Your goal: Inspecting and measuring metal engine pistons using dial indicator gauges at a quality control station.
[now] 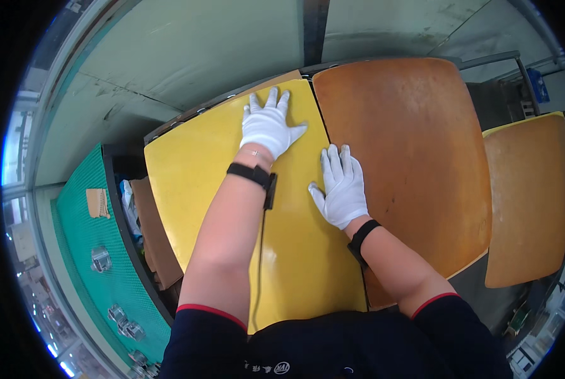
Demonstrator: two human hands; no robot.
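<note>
A large, smooth yellow sheet [200,158] lies before me. My left hand [270,129], in a white glove, rests flat near its far edge with the fingers spread. Closer to me, my right hand [342,189], gloved the same way, is also flat with its thumb out. It lies by the seam where the yellow sheet meets a brown, worn sheet [408,151] on the right. Neither hand grips anything. Black straps circle both wrists, and a cable hangs from the left one.
On the left, a green ribbed mat [83,265] carries small metal parts [101,258] and a piece of brown cardboard [97,203]. Brown cardboard [159,234] stands in an opening beside it. Another tan sheet [528,202] is at the far right. A pale wall [200,50] rises behind.
</note>
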